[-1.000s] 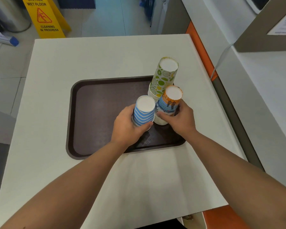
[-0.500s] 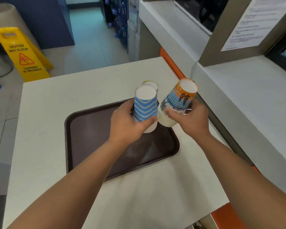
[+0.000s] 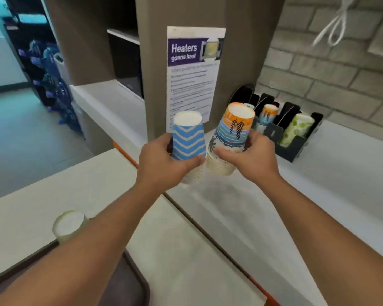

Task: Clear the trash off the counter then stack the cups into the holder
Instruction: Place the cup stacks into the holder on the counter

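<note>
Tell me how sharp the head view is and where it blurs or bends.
Head view: the poster headline reads clearly but its small print smears; the green cup stack at lower left is motion-blurred; both hands and their cup stacks are fairly crisp; wide-angle distortion tilts the brick wall and counter edges.

Setting: shared self-service pantry or canteen corner. Evidence: white counter (image 3: 318, 195) against a painted brick wall (image 3: 318, 69); black cup holder (image 3: 294, 149) stocked with paper cups; printed notice (image 3: 192, 74) headed "Heaters gonna heat"; built-in appliance niche (image 3: 126, 62); brown serving tray (image 3: 124, 283).
</note>
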{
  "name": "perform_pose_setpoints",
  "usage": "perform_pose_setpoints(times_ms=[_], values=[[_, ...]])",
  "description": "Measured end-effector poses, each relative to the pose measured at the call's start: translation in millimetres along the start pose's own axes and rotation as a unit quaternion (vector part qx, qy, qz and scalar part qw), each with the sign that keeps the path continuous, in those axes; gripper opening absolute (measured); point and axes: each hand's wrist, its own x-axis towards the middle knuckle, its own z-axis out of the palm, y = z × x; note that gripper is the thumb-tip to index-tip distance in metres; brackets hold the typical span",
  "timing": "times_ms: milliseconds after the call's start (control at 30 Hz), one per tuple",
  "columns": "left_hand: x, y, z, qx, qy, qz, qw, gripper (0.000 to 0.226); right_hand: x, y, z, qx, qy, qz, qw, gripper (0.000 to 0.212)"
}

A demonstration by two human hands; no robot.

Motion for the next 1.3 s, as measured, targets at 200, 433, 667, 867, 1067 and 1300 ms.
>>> perform_pose_setpoints(times_ms=[200, 433, 667, 867, 1067, 1300], values=[[117.1, 50.4, 100.5, -0.013, -0.037, 0.046, 0.998, 0.06, 113.6, 38.0, -72.8, -0.044, 0.07, 0.009, 0.997, 0.058], [237.8, 86.7, 184.9, 0.018, -0.026, 0.09, 0.995, 0.061, 227.7, 72.6, -122.6, -0.048, 0.123, 0.019, 0.991, 0.046], [305.2, 70.0, 243.8, 0.016, -0.026, 0.089, 0.996, 0.054, 281.0, 111.1, -120.7, -0.044, 0.125, 0.027, 0.991, 0.045], [330.2, 44.2, 283.1, 0.008, -0.045, 0.082, 0.996, 0.057, 293.2, 142.2, -106.2, -0.08, 0.116, 0.045, 0.989, 0.048], [342.0, 19.6, 300.8, 0.064, -0.079, 0.077, 0.992, 0.056, 296.0, 165.3, -93.0, -0.14, 0.083, 0.05, 0.985, 0.052], [333.1, -3.5, 309.4, 0.064, -0.145, 0.11, 0.981, 0.092, 289.5, 179.8, -77.6, -0.201, 0.084, -0.021, 0.976, 0.1]])
